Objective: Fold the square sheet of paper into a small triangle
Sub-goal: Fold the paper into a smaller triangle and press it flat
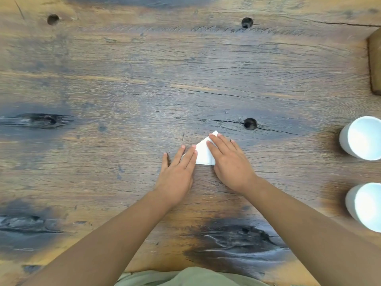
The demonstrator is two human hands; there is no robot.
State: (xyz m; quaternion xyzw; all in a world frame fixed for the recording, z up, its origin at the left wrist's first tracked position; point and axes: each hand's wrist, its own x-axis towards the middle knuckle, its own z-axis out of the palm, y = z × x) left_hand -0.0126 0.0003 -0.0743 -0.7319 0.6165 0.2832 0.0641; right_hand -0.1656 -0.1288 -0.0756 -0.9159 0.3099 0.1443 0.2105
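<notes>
- Looking down from the head camera, I see the folded paper (203,154) lying flat on the wooden table (123,83), a little right of the middle and near the person.
- The paper is white and already has a small triangle shape, with its tip pointing away from the person and its straight edge toward them.
- My left hand (177,172) lies flat with the fingers stretched, and it presses on the left part of the paper; it grips nothing, only the fingers cover the left corner.
- My right hand (228,162) is also flat and open, palm down, and it covers the right side of the paper up to near the tip; it holds nothing between the fingers.
- Only the middle strip of the paper shows between the two hands.
- Two white cups (362,139) stand at the right edge of the table, well apart from the paper, one behind the other.
- A wooden block (375,62) is at the far right edge, partly out of view.
</notes>
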